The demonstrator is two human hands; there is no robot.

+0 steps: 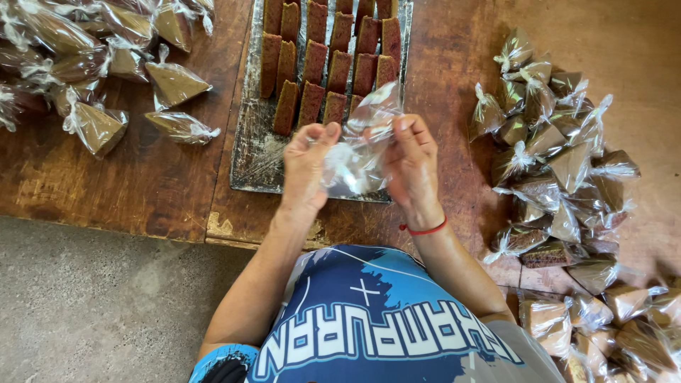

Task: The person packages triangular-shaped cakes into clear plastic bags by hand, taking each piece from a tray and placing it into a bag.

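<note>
From the head view, looking straight down, the person stood at a worn wooden worktop [142, 177]. Both hands were raised just above its near edge and met on one clear plastic bag [358, 145]. The left hand [306, 167] pinched the bag's left edge between thumb and fingers, palm turned inward. The right hand [411, 163] gripped the right edge, fingers curled over the film; a thin red band [424, 230] circled that wrist. The bag hung crumpled between them, held over the near end of the tray, and whether anything lay inside it could not be told.

Directly beyond the hands sat a flat metal tray [252, 152], lined with scuffed foil or film. Brown cake slices [333, 60] lay on it in rows, running off the upper edge of the view; the near part of the tray was bare.

To the right, a heap of bagged slices [560, 170], each tied at the top, rested on the worktop, well apart from the tray. A second lot of bagged slices [106, 71] lay at upper left. More wrapped pieces [617, 326] crowded the lower right corner. A grey concrete floor [92, 305] showed below the worktop's edge.
</note>
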